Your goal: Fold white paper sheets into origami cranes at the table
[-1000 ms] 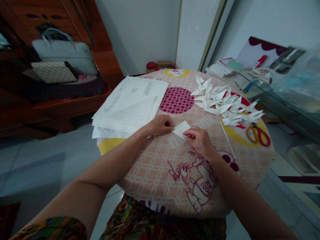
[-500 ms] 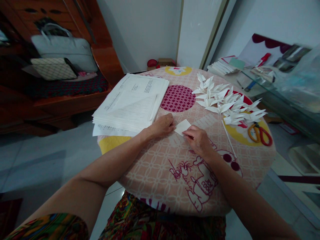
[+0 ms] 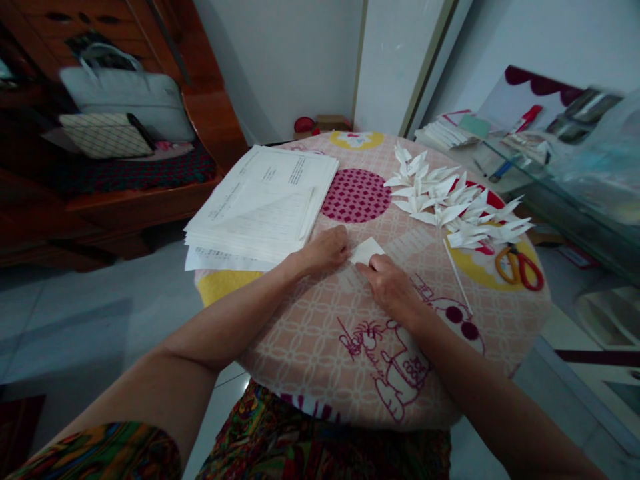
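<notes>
A small white square of paper point(image 3: 367, 248), seemingly folded, lies on the patterned tablecloth point(image 3: 305, 333) between my hands. My left hand point(image 3: 327, 248) is closed, with its curled fingers at the paper's left corner. On the opposite side, my right hand point(image 3: 393, 283) pinches the near right edge, thumb and fingers pressed together over it. Both sets of fingertips are partly hidden. Several folded white paper cranes point(image 3: 440, 193) are crowded together beyond my right hand.
To the left is a thick stack of printed sheets point(image 3: 260, 200). Scissors point(image 3: 520, 267) with red and orange handles lie at the right edge, near a thin white stick point(image 3: 457, 277). A glass shelf point(image 3: 565, 213) adjoins the table; a wooden bench point(image 3: 210, 113) holds bags.
My right hand has shifted slightly left along the paper's near edge and covers more of it. My left hand has stayed at the left corner.
</notes>
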Demonstrator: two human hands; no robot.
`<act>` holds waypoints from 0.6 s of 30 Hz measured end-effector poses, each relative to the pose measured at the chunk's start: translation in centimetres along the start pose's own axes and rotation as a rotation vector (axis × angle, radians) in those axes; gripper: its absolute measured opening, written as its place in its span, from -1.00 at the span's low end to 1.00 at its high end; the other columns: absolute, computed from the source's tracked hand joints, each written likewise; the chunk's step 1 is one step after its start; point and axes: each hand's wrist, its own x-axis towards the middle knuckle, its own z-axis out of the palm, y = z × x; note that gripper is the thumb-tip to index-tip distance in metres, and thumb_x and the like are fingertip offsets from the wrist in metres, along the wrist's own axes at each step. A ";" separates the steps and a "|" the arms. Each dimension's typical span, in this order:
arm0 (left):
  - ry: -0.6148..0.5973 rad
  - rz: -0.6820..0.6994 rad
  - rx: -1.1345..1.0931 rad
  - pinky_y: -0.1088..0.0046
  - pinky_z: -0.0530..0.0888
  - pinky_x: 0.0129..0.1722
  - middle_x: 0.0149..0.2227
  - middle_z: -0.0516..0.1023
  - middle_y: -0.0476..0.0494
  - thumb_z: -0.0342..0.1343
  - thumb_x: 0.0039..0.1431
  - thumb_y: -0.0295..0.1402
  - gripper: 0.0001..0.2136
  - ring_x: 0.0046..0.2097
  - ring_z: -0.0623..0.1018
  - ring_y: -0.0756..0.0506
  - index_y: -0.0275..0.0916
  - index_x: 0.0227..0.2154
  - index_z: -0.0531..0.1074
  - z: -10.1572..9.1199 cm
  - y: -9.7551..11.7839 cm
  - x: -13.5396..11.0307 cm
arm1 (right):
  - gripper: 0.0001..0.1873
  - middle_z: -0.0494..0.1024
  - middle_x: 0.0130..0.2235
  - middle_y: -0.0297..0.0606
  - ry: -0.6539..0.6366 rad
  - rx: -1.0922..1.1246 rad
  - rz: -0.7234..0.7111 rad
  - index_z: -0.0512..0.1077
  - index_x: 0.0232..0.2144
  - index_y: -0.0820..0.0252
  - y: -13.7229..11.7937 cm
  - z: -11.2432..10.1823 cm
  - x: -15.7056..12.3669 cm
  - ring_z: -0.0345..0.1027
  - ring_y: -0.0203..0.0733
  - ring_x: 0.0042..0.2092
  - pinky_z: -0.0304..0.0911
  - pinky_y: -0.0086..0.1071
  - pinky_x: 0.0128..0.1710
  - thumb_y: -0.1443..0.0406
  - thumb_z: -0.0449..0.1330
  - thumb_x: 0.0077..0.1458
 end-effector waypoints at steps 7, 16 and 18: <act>0.019 -0.031 -0.024 0.33 0.40 -0.16 -0.25 0.48 -0.27 0.01 0.15 -0.41 -0.91 -0.22 0.45 -0.14 -0.29 -0.40 0.39 0.1 -0.1 0.1 | -0.69 0.49 -0.19 -0.03 -0.074 -0.045 0.013 0.47 -0.01 0.18 -1.0 -0.4 0.6 0.32 0.03 -0.13 0.17 -0.23 -0.27 0.40 0.00 0.32; 0.035 -0.028 -0.018 0.37 0.39 -0.14 -0.22 0.48 -0.26 0.00 0.17 -0.42 -0.91 -0.20 0.45 -0.13 -0.29 -0.38 0.39 0.4 -0.1 0.0 | -0.73 0.51 -0.18 -0.01 -0.116 -0.155 -0.046 0.49 -0.13 0.21 -1.4 -1.0 0.4 0.32 0.04 -0.12 0.19 -0.22 -0.22 0.46 0.01 0.28; 0.027 -0.023 -0.011 0.36 0.39 -0.13 -0.21 0.48 -0.28 0.00 0.17 -0.42 -0.90 -0.19 0.46 -0.13 -0.30 -0.38 0.40 0.5 -0.2 0.0 | -0.74 0.50 -0.19 0.00 -0.121 -0.156 -0.054 0.49 -0.20 0.21 -1.4 -1.1 0.2 0.31 0.04 -0.12 0.19 -0.22 -0.22 0.48 0.02 0.27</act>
